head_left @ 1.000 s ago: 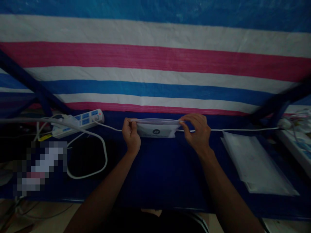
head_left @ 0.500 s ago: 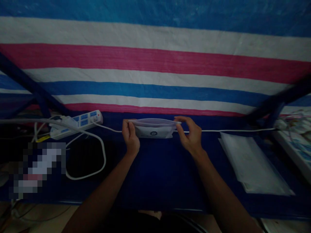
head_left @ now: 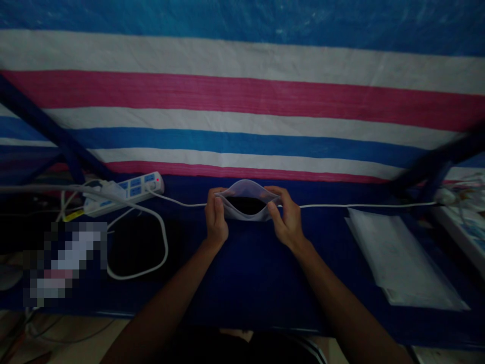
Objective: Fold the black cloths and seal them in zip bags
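Pouch (head_left: 248,189) mouth now bowed wide, sides pushed inward

Left hand (head_left: 216,217) and right hand (head_left: 288,217) moved closer together, fingers gripping its side edges; interior now exposed, so likely accessible. Pouch sits between them, towards the far side of the blue counter (head_left: 250,283); too dim to tell whether anything's inside.

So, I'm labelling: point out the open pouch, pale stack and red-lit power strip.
Pouch (head_left: 244,189), head view: inner back wall.
Pale stack (head_left: 402,258), head view: top face.
Power strip (head_left: 135,191), head view: blue socket.
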The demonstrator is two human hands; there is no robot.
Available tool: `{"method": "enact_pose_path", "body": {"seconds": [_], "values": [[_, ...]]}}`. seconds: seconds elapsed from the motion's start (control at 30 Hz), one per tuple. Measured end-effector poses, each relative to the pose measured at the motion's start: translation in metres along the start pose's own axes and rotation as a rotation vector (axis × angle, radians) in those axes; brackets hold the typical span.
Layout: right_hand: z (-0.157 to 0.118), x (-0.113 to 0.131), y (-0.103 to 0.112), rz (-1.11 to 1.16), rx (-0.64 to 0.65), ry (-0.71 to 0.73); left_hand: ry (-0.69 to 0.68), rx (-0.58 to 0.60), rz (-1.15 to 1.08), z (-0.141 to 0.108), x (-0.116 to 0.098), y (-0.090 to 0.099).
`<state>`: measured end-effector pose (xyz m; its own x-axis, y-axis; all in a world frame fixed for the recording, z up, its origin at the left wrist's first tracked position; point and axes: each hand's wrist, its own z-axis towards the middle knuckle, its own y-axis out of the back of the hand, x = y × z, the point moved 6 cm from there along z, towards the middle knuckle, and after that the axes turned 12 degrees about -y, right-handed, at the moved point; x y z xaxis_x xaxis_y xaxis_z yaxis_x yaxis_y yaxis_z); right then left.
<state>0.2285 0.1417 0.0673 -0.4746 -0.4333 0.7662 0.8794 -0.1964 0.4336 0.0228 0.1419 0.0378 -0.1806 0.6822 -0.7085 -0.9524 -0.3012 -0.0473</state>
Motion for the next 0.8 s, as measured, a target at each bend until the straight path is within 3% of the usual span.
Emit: {"method": "enact_pose_path", "body": {"seconds": [0.33,0.5,0.6,0.7,0.8], "values": [[0.005,0.008,0.025,-0.102,-0.187,0.058,-0.105,0.149,0.030,-0.009,-0.009,-0.013],[0.007,0.003,0.026,-0.022,-0.197,-0.023,-0.192,0.196,-0.092,-0.009,-0.021,-0.016],[0.009,-0.005,0.026,0.158,-0.143,-0.073,-0.208,0.225,-0.203,-0.009,-0.027,-0.014],[0.015,-0.013,0.023,0.274,0.000,-0.129,-0.084,0.198,-0.326,-0.007,-0.022,-0.012],[0.021,-0.022,0.021,0.217,0.162,-0.191,0.044,0.135,-0.307,-0.002,-0.012,-0.010]]}}
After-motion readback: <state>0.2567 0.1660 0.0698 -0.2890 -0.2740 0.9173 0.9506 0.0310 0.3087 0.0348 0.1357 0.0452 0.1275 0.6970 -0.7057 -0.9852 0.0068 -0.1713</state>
